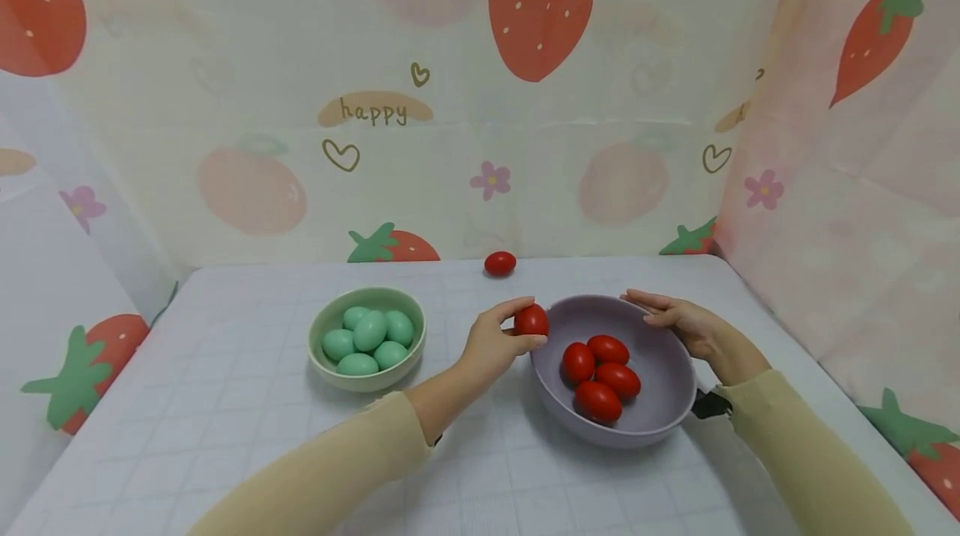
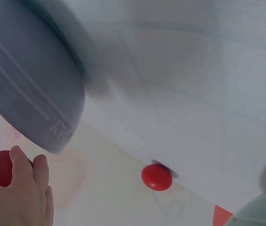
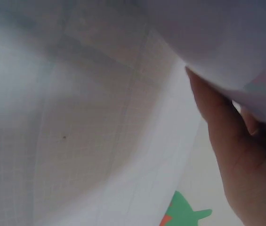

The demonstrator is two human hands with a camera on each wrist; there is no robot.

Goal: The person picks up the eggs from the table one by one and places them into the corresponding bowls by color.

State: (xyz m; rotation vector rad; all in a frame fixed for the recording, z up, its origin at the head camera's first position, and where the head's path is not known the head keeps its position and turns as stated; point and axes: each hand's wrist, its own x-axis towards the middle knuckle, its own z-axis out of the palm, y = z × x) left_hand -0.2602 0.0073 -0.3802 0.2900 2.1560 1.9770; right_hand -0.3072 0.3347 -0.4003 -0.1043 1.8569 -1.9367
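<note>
My left hand (image 1: 491,340) pinches a red egg (image 1: 531,321) between thumb and fingers, right at the left rim of the purple bowl (image 1: 551,390). Several glossy red eggs (image 1: 597,403) lie inside that bowl. The fingers of my right hand (image 1: 693,332) lie fairly straight along the bowl's far right rim, touching it. From the right wrist, this hand (image 3: 236,150) shows against the bowl's outer wall (image 3: 227,42). In the left wrist view the held egg (image 2: 0,168) is partly covered by the fingers, below the bowl's lettered side (image 2: 34,80).
One more red egg (image 1: 500,263) lies near the table's back edge. To the left stands a light green bowl (image 1: 318,350) with several mint-green eggs (image 1: 370,330) in it. A strawberry-print cloth (image 1: 465,136) hangs behind the white grid-patterned table (image 1: 225,403).
</note>
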